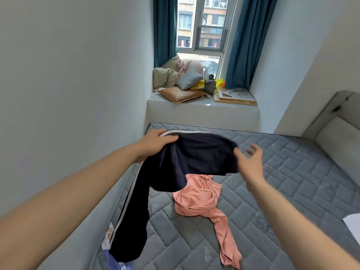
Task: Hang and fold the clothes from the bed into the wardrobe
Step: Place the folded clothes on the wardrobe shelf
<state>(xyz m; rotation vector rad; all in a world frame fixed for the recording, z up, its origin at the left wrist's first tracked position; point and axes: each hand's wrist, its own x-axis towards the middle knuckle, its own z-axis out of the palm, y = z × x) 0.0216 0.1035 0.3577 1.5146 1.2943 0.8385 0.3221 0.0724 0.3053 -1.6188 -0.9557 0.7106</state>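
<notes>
Left of centre, left hand (155,140): the waistband end of the dark navy trousers (175,172) is gripped, fingers curled over the fabric, held above the mattress (292,182).
Trousers, long axis: from the upper centre of the frame, the legs are hung down and leftward to the lower left, hems lowest; a white side stripe (124,215) is seen along the left edge.
Lower left, label: printed sheets (116,264) are partly covered by the hems; the writing cannot be read.
Centre, pink garment (200,199): left crumpled on the mattress, one leg stretched toward the lower centre-right.
Right of centre, right hand (251,162): fingers are spread and blurred at the trousers' right edge; whether cloth is pinched cannot be told.
Far right edge: a white sheet (353,224) is laid on the mattress.
</notes>
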